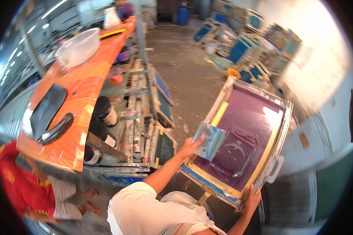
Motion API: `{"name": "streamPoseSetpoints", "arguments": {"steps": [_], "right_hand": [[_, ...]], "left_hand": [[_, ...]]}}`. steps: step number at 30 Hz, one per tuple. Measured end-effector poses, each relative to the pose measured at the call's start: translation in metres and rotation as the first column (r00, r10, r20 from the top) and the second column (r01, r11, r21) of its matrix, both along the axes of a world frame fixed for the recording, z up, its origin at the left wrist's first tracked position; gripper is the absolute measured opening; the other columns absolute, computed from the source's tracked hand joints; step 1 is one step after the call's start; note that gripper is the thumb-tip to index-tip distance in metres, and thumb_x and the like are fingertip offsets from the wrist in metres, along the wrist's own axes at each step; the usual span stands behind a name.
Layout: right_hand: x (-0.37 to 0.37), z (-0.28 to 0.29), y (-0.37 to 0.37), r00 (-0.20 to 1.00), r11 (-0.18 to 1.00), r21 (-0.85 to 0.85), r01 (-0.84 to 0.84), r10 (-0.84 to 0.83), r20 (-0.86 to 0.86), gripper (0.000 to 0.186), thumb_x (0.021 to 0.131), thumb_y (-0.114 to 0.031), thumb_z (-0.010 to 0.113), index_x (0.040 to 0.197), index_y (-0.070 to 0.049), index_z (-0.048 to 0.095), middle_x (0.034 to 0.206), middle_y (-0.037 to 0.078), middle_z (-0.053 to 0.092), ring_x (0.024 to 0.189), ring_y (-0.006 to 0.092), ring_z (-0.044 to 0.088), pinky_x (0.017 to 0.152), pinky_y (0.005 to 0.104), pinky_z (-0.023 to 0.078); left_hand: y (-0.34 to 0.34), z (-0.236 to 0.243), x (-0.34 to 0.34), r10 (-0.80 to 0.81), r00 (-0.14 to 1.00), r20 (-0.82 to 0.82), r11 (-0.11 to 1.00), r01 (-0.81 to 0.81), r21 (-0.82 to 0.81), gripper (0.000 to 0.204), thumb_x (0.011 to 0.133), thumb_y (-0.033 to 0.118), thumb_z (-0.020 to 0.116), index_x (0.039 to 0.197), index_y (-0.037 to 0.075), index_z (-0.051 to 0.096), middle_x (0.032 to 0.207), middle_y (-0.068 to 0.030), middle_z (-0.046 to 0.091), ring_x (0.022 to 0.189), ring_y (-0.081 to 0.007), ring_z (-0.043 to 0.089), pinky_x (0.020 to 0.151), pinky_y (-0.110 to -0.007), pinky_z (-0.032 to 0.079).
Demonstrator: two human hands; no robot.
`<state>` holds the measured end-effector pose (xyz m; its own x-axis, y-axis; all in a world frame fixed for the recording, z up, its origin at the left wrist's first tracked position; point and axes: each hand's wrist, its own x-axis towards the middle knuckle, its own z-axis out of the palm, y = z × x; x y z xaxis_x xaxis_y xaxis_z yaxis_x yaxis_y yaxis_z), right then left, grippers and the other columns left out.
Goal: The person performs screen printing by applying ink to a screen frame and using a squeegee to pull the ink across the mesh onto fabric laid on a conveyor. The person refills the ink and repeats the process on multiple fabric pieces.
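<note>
A screen-printing frame (222, 95) with purple mesh (249, 103) is tilted in front of me, right of centre. Yellowish tape runs along the inside of its edges, and a printed design with wet-looking streaks shows on the mesh. My left hand (189, 149) is closed on a flat, see-through bluish scraper (211, 141), which lies over the left part of the mesh; whether it touches the mesh I cannot tell. With its fingers wrapped round the near right corner of the frame, my right hand (252, 200) grips the wood. A pale handle-like piece (275, 169) sits at the frame's right side.
On the left stands an orange-covered table (80, 88) with a clear basin (78, 47), a dark sheet (49, 107) and a black curved tool (57, 129). Dark bottles (104, 111) fill the rack below. More frames (243, 49) lean at the back right. A person in red (27, 184) is at lower left.
</note>
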<state>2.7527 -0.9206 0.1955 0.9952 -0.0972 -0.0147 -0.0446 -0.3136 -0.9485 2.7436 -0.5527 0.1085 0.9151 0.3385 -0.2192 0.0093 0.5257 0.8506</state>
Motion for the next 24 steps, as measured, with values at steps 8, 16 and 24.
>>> {"name": "streamPoseSetpoints", "arguments": {"steps": [8, 16, 24], "right_hand": [[0.235, -0.056, 0.031, 0.949, 0.956, 0.044, -0.291, 0.295, -0.114, 0.031, 0.096, -0.022, 0.069, 0.112, 0.004, 0.065, 0.096, 0.004, 0.067, 0.083, 0.0109, 0.056, 0.075, 0.0291, 0.046], [0.5, -0.024, 0.17, 0.824, 0.838, 0.021, -0.545, 0.539, -0.174, 0.033, 0.094, -0.024, 0.073, 0.11, 0.004, 0.066, 0.099, 0.007, 0.07, 0.087, 0.0119, 0.061, 0.079, 0.0292, 0.049], [0.696, -0.029, 0.388, 0.646, 0.603, -0.234, -0.762, 0.729, -0.227, 0.039, 0.096, -0.03, 0.072, 0.112, 0.005, 0.066, 0.097, 0.007, 0.07, 0.086, 0.0134, 0.061, 0.079, 0.0311, 0.05]], "left_hand": [[0.029, -0.022, 0.118, 0.211, 0.97, -0.122, 0.977, -0.206, 0.057, 0.048, 0.096, 0.042, 0.071, 0.122, 0.001, 0.069, 0.109, -0.0008, 0.068, 0.099, -0.0076, 0.056, 0.087, -0.026, 0.044], [0.115, 0.02, 0.275, 0.514, 0.807, -0.292, 0.858, -0.492, 0.151, 0.042, 0.096, 0.037, 0.072, 0.114, 0.0, 0.071, 0.104, -0.0003, 0.068, 0.092, -0.0079, 0.058, 0.08, -0.029, 0.046], [0.238, -0.032, 0.392, 0.742, 0.638, -0.204, 0.634, -0.768, -0.096, 0.038, 0.097, 0.031, 0.072, 0.115, -0.002, 0.071, 0.104, -0.0029, 0.072, 0.094, -0.0093, 0.064, 0.083, -0.029, 0.049]]}}
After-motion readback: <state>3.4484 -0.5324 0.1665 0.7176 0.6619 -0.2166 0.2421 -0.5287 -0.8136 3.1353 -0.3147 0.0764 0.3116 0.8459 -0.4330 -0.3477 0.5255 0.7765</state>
